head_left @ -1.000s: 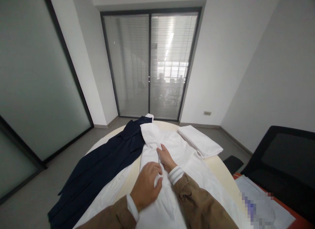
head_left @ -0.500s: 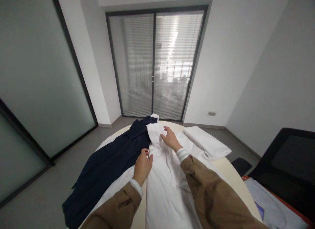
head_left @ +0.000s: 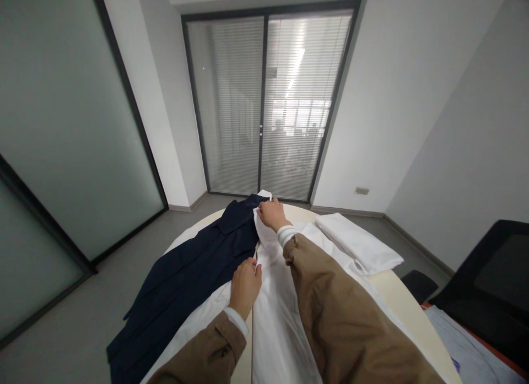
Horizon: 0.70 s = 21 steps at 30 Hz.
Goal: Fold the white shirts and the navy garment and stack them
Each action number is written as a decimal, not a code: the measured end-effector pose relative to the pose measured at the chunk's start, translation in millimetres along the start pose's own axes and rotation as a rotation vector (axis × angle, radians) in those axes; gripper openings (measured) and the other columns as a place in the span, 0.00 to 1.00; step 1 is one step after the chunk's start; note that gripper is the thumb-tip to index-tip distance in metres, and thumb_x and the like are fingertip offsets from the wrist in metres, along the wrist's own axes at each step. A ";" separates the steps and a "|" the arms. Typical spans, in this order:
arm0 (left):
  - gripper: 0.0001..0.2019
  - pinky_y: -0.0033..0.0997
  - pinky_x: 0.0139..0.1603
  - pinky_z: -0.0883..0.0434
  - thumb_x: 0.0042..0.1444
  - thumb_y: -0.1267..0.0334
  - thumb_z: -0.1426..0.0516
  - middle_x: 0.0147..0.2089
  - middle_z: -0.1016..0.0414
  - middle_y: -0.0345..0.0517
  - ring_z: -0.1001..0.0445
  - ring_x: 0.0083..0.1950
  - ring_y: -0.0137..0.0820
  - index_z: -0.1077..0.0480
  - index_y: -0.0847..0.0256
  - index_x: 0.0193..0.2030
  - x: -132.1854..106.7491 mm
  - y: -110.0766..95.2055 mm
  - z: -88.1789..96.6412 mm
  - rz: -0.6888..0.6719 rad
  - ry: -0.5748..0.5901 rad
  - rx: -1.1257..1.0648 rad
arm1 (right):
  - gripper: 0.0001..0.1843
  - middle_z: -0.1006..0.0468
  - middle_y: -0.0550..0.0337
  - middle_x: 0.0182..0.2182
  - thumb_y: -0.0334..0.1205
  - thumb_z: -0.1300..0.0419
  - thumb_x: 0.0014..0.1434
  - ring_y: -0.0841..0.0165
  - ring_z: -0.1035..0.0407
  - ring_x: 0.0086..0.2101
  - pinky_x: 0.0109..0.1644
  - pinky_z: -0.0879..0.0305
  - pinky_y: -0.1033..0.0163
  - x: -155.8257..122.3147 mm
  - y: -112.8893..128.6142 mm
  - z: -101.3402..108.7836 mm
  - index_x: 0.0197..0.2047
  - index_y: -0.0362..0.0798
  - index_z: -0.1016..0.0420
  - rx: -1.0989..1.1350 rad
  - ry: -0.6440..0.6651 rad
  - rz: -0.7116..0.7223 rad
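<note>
A white garment [head_left: 281, 312] lies lengthwise along a round cream table [head_left: 397, 296]. My right hand [head_left: 270, 213] reaches to its far end and pinches the white cloth near the collar, fingers closed. My left hand [head_left: 244, 285] grips the garment's left edge halfway along, fingers curled on the cloth. A dark navy garment [head_left: 194, 268] is spread to the left of the white one and hangs over the table's left edge.
A folded white cloth [head_left: 357, 242] lies at the table's right. A black chair [head_left: 487, 285] and papers [head_left: 467, 351] on a red surface are at the right. Glass doors with blinds [head_left: 264, 103] stand beyond the table; a frosted glass wall [head_left: 61, 136] runs along the left.
My right hand has moved from the middle of the white garment out to its far end. My left hand slid forward along the left edge and closed on it. The view has tilted up.
</note>
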<state>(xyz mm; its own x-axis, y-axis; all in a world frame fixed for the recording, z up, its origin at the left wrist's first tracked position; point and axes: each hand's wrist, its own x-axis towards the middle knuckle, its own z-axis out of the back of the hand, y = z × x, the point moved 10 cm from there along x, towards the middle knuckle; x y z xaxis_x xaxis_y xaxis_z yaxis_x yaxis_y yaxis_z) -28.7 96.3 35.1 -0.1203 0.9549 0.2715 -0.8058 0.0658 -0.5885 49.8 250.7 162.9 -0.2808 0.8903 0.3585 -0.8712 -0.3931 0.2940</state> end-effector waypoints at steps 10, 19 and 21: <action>0.06 0.31 0.36 0.36 0.65 0.67 0.53 0.34 0.23 0.52 0.22 0.37 0.40 0.36 0.60 0.41 -0.5 16.7 7.9 0.185 -0.036 -0.092 | 0.24 0.27 0.49 0.57 0.34 0.52 0.64 0.63 0.34 0.55 0.60 0.42 0.58 19.1 -29.4 -12.7 0.62 0.45 0.35 0.398 -0.036 -0.004; 0.08 0.31 0.42 0.32 0.66 0.64 0.52 0.39 0.21 0.53 0.21 0.43 0.39 0.33 0.59 0.45 0.2 18.6 3.3 0.155 -0.050 -0.238 | 0.30 0.32 0.42 0.61 0.35 0.43 0.58 0.58 0.35 0.58 0.63 0.44 0.54 -11.6 -42.3 -58.4 0.64 0.41 0.38 0.395 0.117 0.010; 0.07 0.31 0.40 0.33 0.66 0.65 0.52 0.36 0.22 0.49 0.22 0.40 0.37 0.34 0.58 0.42 -1.2 15.2 4.4 0.138 -0.049 -0.214 | 0.24 0.28 0.47 0.58 0.39 0.46 0.62 0.61 0.33 0.56 0.61 0.42 0.56 -11.3 -41.0 -55.2 0.61 0.45 0.33 0.396 0.103 0.017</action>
<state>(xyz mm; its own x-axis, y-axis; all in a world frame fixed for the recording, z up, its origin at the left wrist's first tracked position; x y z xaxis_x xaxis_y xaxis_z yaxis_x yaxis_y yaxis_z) -43.4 94.9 29.2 -0.2526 0.9442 0.2114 -0.6395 0.0010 -0.7688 66.4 269.5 97.9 -0.3507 0.8932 0.2814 -0.6492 -0.4485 0.6143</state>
